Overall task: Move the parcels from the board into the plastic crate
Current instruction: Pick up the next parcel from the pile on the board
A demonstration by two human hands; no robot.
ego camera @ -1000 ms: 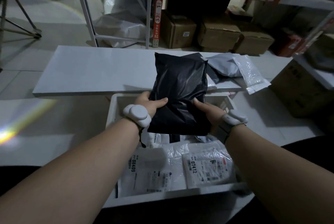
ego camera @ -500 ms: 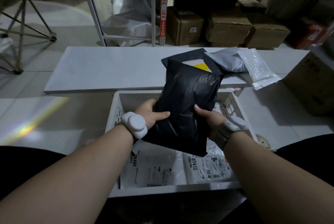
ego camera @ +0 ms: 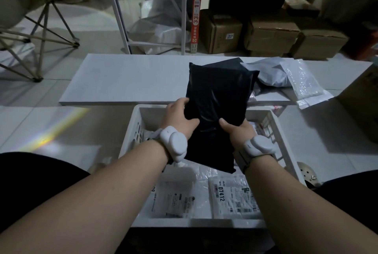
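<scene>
The left hand (ego camera: 180, 116) and right hand (ego camera: 235, 131) each grip a lower side of the black parcel (ego camera: 216, 106), held upright above the far end of the plastic crate (ego camera: 133, 131). White labelled parcels (ego camera: 233, 196) lie inside the crate. A grey parcel (ego camera: 268, 73) and a bubble mailer (ego camera: 304, 83) rest at the board's (ego camera: 126, 79) right end.

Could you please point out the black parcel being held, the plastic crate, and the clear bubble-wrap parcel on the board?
black parcel (ego camera: 216, 98): head view, on its upper front face.
plastic crate (ego camera: 134, 131): head view, on its left wall.
bubble-wrap parcel (ego camera: 304, 81): head view, on its middle.
</scene>
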